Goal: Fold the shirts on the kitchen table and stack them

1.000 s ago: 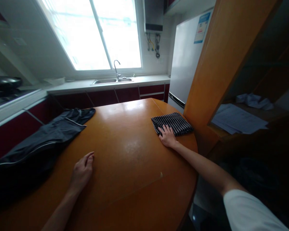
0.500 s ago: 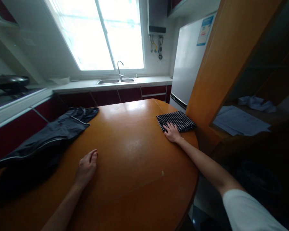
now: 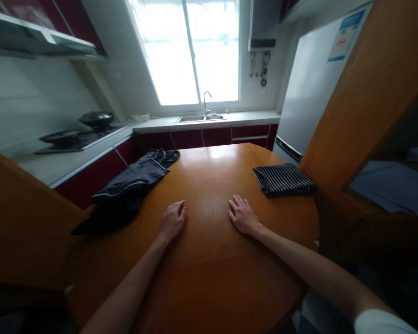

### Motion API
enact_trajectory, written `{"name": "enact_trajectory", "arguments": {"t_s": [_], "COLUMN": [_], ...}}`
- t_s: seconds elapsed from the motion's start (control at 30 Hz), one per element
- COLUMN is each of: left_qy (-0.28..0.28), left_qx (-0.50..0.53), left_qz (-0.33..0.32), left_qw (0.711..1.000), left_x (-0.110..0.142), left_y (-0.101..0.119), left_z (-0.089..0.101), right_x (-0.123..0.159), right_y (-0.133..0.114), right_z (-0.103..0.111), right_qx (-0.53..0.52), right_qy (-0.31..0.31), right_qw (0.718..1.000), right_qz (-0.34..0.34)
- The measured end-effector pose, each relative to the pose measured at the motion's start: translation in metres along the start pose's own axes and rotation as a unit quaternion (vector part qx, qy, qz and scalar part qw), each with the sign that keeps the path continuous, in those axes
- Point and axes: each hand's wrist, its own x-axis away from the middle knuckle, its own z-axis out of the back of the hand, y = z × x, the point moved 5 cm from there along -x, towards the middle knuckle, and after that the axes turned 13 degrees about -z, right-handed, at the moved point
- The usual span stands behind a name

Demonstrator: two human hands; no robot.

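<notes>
On the wooden table (image 3: 209,260), my right hand (image 3: 243,215) lies palm down with its fingers spread, holding nothing. Just beyond it, to the right, is a folded black cloth with white stripes (image 3: 284,180), apart from the fingers. My left hand (image 3: 173,220) rests on the tabletop with its fingers curled in, and nothing shows in it. A dark garment with white piping (image 3: 132,181) is heaped along the left side of the table, not touching my left hand.
Beyond the table run a counter with a sink (image 3: 191,118) and a tap (image 3: 206,103). A hob with a wok (image 3: 96,119) is at left. At right stand a fridge (image 3: 313,88) and a wooden post (image 3: 355,93) close to the table's edge.
My right hand has come off the striped cloth and moved left onto the bare tabletop. The view has turned left, bringing the hob into sight. My left hand stays curled.
</notes>
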Motion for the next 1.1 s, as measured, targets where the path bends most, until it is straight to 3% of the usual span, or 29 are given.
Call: {"name": "enact_trajectory", "arguments": {"t_s": [0.17,0.23,0.33,0.5,0.8,0.97,1.1], "left_qy": [-0.108,-0.143,-0.151,-0.138,-0.145,-0.13,-0.12], "left_qx": [-0.023,-0.035,-0.041,-0.006,0.049,0.096,0.145], "left_qz": [-0.1,-0.102,-0.081,-0.088,-0.128,-0.138,-0.112], "left_qw": [0.989,0.984,0.984,0.987,0.98,0.977,0.976], "left_x": [0.004,0.003,-0.003,-0.012,0.0,0.004,0.012], "left_y": [0.054,0.068,0.08,0.087,0.093,0.092,0.09], "left_z": [-0.014,-0.021,-0.03,-0.036,-0.032,-0.024,-0.017], "right_x": [-0.016,-0.02,-0.021,-0.016,-0.014,-0.002,0.006], "right_y": [-0.042,-0.057,-0.071,-0.075,-0.076,-0.072,-0.064], "right_z": [-0.015,-0.02,-0.025,-0.022,-0.021,-0.02,-0.024], "right_qx": [0.001,0.002,0.002,-0.006,-0.038,-0.081,-0.124], "right_qy": [0.002,0.002,-0.008,-0.011,-0.038,-0.041,-0.025], "right_qw": [1.0,1.0,1.0,1.0,0.998,0.995,0.992], "right_qz": [-0.016,-0.017,-0.011,0.018,0.018,0.04,0.019]}}
